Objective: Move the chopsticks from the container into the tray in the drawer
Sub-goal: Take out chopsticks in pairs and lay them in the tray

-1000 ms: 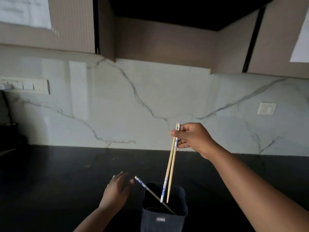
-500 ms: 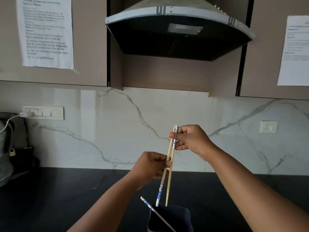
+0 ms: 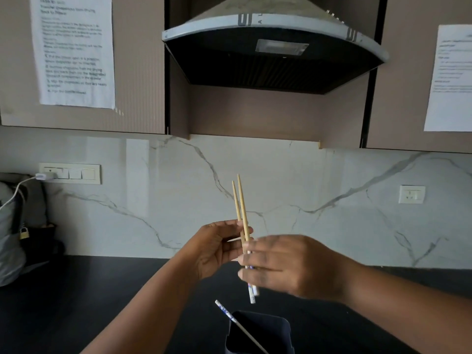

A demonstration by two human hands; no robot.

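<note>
Two wooden chopsticks (image 3: 241, 205) stand nearly upright in the air, thin tips up and white-and-blue ends down. My left hand (image 3: 217, 249) is closed on their middle. My right hand (image 3: 288, 267) is blurred, and its outstretched fingers lie across the sticks' lower part; whether it grips them I cannot tell. Below, at the bottom edge, the dark blue container (image 3: 263, 328) stands on the counter. A third chopstick (image 3: 236, 320) leans in it, its patterned end up to the left. The drawer and its tray are out of view.
The black countertop (image 3: 102, 290) runs along a marble backsplash. A grey bag (image 3: 10, 238) with a padlock and a charger cable sits at the far left. A range hood (image 3: 273, 47) and paper-covered cabinets hang overhead.
The view tilted up. My left hand rose from beside the container and took hold of the two chopsticks. They now point tips up, and my right hand has slid to their lower part.
</note>
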